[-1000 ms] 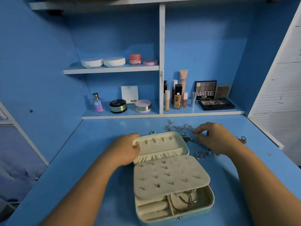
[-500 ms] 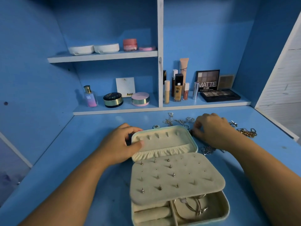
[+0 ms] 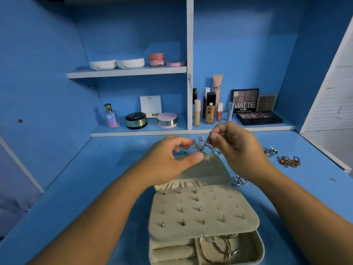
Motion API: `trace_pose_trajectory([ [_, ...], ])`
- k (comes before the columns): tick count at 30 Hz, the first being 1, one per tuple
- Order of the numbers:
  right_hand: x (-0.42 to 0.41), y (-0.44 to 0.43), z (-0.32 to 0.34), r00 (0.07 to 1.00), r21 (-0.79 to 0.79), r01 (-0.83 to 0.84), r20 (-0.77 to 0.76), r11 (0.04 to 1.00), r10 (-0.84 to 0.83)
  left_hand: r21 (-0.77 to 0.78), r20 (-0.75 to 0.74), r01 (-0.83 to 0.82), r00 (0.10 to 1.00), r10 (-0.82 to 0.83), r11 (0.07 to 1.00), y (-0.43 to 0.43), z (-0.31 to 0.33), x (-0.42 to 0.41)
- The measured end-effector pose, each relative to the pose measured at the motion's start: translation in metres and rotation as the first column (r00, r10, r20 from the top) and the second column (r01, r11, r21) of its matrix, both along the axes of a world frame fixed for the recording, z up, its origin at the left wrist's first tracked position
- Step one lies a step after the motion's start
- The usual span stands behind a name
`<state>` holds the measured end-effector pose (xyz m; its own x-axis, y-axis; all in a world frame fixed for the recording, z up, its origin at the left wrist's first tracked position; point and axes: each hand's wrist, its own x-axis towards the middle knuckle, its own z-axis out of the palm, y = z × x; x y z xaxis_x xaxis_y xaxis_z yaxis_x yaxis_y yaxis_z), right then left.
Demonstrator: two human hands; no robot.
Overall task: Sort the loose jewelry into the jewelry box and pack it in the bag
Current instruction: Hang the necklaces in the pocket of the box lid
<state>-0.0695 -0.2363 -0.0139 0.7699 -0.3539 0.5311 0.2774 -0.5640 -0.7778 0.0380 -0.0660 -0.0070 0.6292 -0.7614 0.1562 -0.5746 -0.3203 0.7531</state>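
Silver chain (image 3: 201, 147) pinched by right hand (image 3: 242, 151); left hand (image 3: 166, 162) hovers over jewelry box (image 3: 207, 170).

Home vanity: shelved cosmetics (image 3: 210, 109), blue desk (image 3: 95, 169)

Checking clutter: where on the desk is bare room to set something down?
Bare: desk left of the jewelry box, toward the left wall, and right, nearer than the gold chain. Crowded: silver jewelry behind and right of the box.

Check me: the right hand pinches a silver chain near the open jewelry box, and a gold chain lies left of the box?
Not quite: the head view shows the gold chain lying right of the jewelry box, not left. The right hand does pinch a silver chain near the open box.
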Motion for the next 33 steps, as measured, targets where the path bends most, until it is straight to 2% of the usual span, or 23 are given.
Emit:
trace_pose_trajectory([
  [2, 0.0, 0.002, -0.002, 0.999, 0.002, -0.036, 0.01, 0.999, 0.036, 0.056, -0.053, 0.061, 0.997, -0.058, 0.997, -0.01, 0.003, -0.005],
  [4, 0.001, 0.004, -0.003, 0.998, -0.025, -0.054, 0.01, 0.998, 0.054, 0.011, -0.071, 0.073, 0.995, -0.072, 0.997, -0.015, -0.003, -0.006],
  [9, 0.002, 0.008, -0.004, 0.999, -0.107, -0.051, 0.0, 0.993, 0.051, -0.117, 0.018, 0.049, 0.999, -0.047, 0.992, -0.017, -0.02, -0.007],
  [11, 0.002, 0.008, -0.005, 0.999, -0.096, -0.051, -0.008, 0.994, 0.05, -0.17, -0.007, 0.021, 1.0, -0.022, 0.985, -0.016, -0.021, -0.008],
  [13, 0.002, 0.008, -0.006, 0.999, -0.091, -0.052, -0.009, 0.994, 0.052, -0.17, -0.018, 0.009, 1.0, -0.013, 0.985, -0.015, -0.025, -0.008],
  [18, 0.004, 0.006, -0.008, 1.0, -0.119, -0.028, -0.005, 0.992, 0.028, -0.192, 0.062, 0.037, 0.998, -0.026, 0.981, -0.012, -0.027, -0.004],
  [24, 0.003, -0.002, -0.008, 0.997, -0.233, 0.04, -0.056, 0.972, -0.055, -0.264, 0.044, -0.045, 0.997, 0.059, 0.964, -0.01, -0.027, 0.001],
  [28, 0.001, -0.005, -0.01, 0.983, -0.343, 0.013, -0.169, 0.939, -0.075, -0.329, 0.004, -0.06, 0.998, 0.066, 0.943, -0.011, -0.025, 0.002],
  [30, 0.001, -0.004, -0.011, 0.97, -0.407, -0.018, -0.227, 0.913, -0.083, -0.358, 0.044, -0.054, 0.996, 0.075, 0.932, -0.01, -0.025, 0.002],
  [33, 0.002, 0.001, -0.01, 0.964, -0.416, -0.066, -0.261, 0.907, -0.049, -0.392, 0.177, -0.009, 0.981, 0.085, 0.92, -0.01, -0.024, -0.001],
])
